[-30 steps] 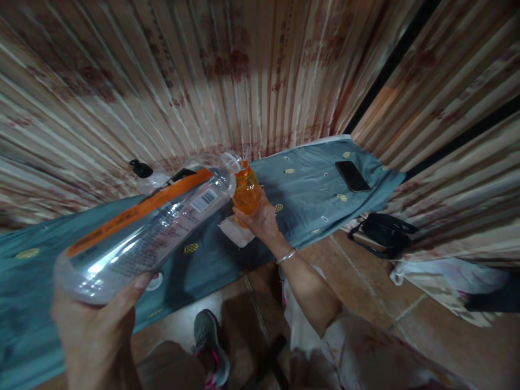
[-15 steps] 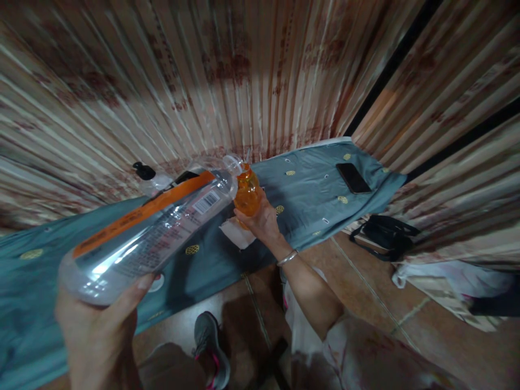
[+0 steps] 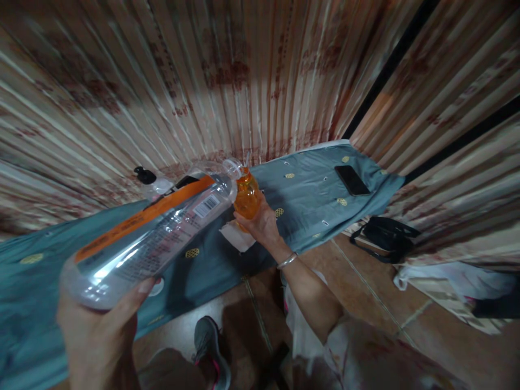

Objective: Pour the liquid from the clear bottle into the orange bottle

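A large clear plastic bottle (image 3: 146, 238) with an orange-striped label lies tilted in my left hand (image 3: 99, 330), which wraps round its base. Its open neck points to the upper right and meets the mouth of a small orange bottle (image 3: 247, 199). My right hand (image 3: 264, 223) has its fingers closed round that orange bottle and keeps it roughly upright. Whether liquid flows between the two necks I cannot make out. Under the orange bottle a white tissue (image 3: 236, 238) rests on the cloth. Behind the big bottle stands a pump bottle (image 3: 152, 181) with a black top, partly hidden.
A teal patterned cloth (image 3: 309, 189) covers the narrow surface in front of me. On its right part lies a black phone (image 3: 351, 180). Pleated curtains (image 3: 244, 81) hang close behind. A black bag (image 3: 384, 238) and a white plastic bag (image 3: 459, 276) are at the right.
Almost nothing differs. Both bottles stay mouth to mouth, with the large one tilted as before; the view has shifted very slightly.
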A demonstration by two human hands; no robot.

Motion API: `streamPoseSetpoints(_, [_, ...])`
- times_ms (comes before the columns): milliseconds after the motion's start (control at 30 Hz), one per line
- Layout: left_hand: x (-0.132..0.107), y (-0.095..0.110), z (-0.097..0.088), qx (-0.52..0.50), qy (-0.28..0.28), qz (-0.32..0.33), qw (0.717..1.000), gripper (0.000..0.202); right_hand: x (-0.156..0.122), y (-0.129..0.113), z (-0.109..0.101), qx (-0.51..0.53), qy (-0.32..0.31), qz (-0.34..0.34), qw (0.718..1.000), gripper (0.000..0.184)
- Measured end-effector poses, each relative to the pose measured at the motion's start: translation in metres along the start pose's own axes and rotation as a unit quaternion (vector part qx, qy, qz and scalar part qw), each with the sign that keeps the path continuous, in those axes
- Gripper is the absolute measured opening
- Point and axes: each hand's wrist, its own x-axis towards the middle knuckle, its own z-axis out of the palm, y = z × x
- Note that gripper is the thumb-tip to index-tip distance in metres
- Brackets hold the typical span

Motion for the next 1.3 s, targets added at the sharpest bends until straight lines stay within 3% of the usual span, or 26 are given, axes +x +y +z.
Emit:
streamPoseSetpoints(300, [0.004, -0.01, -0.006, 0.005, 0.006, -0.001, 1.0, 0.077, 0.0, -0.005, -0.002, -0.012, -0.008, 0.007, 1.0, 0.064])
streamPoseSetpoints(1300, [0.005, -0.003, 0.0, -0.007, -0.002, 0.003, 1.0, 0.059, -0.001, -0.011, -0.005, -0.03, -0.01, 0.011, 0.999, 0.07])
